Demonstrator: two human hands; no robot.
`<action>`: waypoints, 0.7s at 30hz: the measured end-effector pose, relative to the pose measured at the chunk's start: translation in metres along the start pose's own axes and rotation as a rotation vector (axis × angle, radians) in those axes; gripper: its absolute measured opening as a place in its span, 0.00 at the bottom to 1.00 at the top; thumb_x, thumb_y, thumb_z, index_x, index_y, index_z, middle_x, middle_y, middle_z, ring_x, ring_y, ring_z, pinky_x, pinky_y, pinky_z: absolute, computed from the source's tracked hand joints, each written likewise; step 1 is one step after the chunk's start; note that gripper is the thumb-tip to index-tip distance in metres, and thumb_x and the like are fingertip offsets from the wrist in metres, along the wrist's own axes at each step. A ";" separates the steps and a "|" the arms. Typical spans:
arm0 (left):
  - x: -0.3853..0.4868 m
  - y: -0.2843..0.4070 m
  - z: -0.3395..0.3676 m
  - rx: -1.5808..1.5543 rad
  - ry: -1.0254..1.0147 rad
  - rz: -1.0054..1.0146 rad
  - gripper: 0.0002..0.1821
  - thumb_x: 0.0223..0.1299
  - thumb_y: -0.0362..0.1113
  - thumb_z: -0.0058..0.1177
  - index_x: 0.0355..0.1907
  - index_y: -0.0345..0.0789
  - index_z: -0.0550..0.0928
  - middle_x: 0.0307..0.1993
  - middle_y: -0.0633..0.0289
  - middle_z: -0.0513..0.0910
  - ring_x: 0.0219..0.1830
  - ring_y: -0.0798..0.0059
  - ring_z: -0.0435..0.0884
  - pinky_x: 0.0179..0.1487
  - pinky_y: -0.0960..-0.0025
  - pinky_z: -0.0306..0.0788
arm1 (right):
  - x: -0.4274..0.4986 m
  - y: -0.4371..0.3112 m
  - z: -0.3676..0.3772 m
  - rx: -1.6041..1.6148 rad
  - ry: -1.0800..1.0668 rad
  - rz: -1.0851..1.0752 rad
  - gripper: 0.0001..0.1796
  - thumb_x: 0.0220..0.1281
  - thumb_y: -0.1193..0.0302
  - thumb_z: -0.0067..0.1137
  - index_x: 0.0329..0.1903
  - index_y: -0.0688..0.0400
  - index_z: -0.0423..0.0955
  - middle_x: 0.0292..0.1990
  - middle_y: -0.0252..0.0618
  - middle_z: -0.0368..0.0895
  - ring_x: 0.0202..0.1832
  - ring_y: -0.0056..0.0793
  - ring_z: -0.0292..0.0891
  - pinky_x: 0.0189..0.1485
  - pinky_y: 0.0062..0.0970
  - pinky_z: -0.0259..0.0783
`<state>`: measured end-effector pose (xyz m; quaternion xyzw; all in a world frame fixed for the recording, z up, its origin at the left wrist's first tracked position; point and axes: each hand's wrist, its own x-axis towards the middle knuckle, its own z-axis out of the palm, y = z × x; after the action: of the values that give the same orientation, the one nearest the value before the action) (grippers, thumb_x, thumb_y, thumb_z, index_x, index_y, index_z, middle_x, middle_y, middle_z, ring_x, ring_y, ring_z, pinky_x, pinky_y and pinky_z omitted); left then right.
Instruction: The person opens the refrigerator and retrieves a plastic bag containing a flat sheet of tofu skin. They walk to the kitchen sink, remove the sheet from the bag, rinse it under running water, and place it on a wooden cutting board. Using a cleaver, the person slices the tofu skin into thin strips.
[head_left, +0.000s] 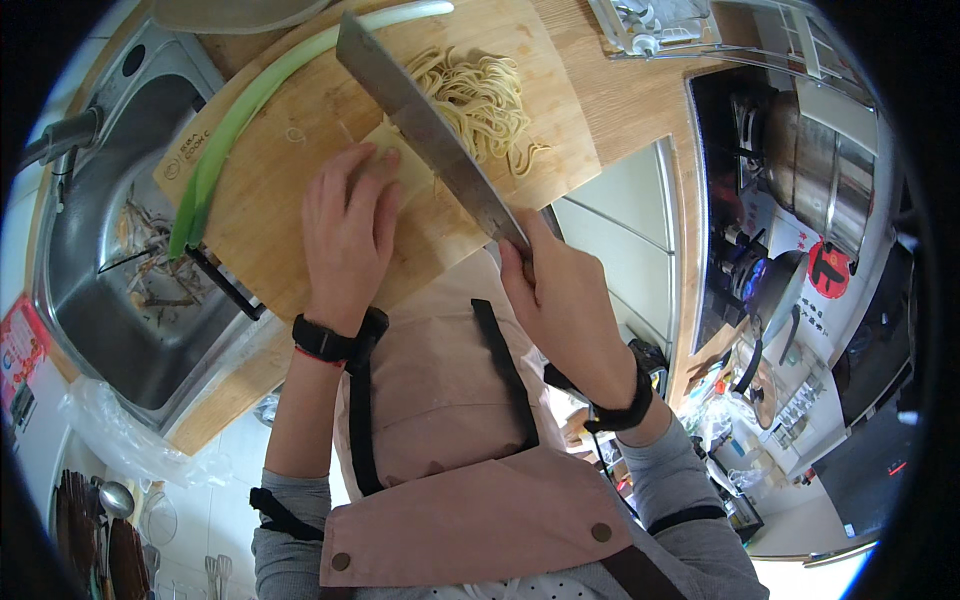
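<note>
My right hand (566, 292) grips the handle of a wide-bladed cleaver (427, 124), whose blade slants across a wooden cutting board (292, 180). Under the fingertips of my left hand (349, 217) lies a pale yellow flat sheet (412, 169), folded or stacked; I cannot tell which. The blade is right along the sheet's far-right side, and whether it touches is unclear. Beyond the cleaver sits a loose heap of thin, noodle-like yellow strips (484, 97), partly hidden by the blade. A long green onion or leek (251, 103) curves along the board's left edge.
To the left is a steel sink (82, 300) holding brownish scraps (157, 277), with a faucet (71, 139) over it. On the right, a pan (784, 289) is over a lit blue gas flame (757, 281), beside a large steel pot (817, 165). The board overhangs the counter's front edge.
</note>
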<state>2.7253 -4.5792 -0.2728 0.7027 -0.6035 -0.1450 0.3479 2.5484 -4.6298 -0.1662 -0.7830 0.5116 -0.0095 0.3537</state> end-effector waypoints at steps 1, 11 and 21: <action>0.000 -0.001 0.001 -0.015 0.001 -0.009 0.16 0.55 0.29 0.58 0.48 0.37 0.79 0.50 0.58 0.76 0.52 0.57 0.74 0.55 0.59 0.68 | -0.002 -0.001 -0.002 -0.008 -0.012 -0.011 0.13 0.66 0.72 0.51 0.52 0.60 0.68 0.22 0.52 0.76 0.25 0.50 0.76 0.28 0.40 0.70; -0.001 -0.009 0.006 -0.094 -0.014 -0.042 0.15 0.54 0.27 0.58 0.46 0.36 0.80 0.48 0.57 0.76 0.51 0.57 0.75 0.53 0.59 0.69 | 0.010 0.006 0.002 -0.039 -0.186 0.037 0.14 0.65 0.74 0.48 0.53 0.59 0.66 0.24 0.52 0.76 0.28 0.53 0.75 0.30 0.47 0.68; -0.003 0.001 -0.001 -0.072 0.024 -0.041 0.16 0.55 0.25 0.56 0.48 0.36 0.79 0.51 0.56 0.75 0.53 0.55 0.74 0.55 0.59 0.68 | 0.012 0.012 0.022 0.076 0.042 -0.043 0.14 0.65 0.73 0.52 0.51 0.61 0.68 0.22 0.51 0.77 0.25 0.52 0.76 0.27 0.40 0.69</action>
<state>2.7247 -4.5760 -0.2722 0.7036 -0.5792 -0.1650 0.3771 2.5530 -4.6305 -0.1933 -0.7794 0.5012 -0.0529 0.3723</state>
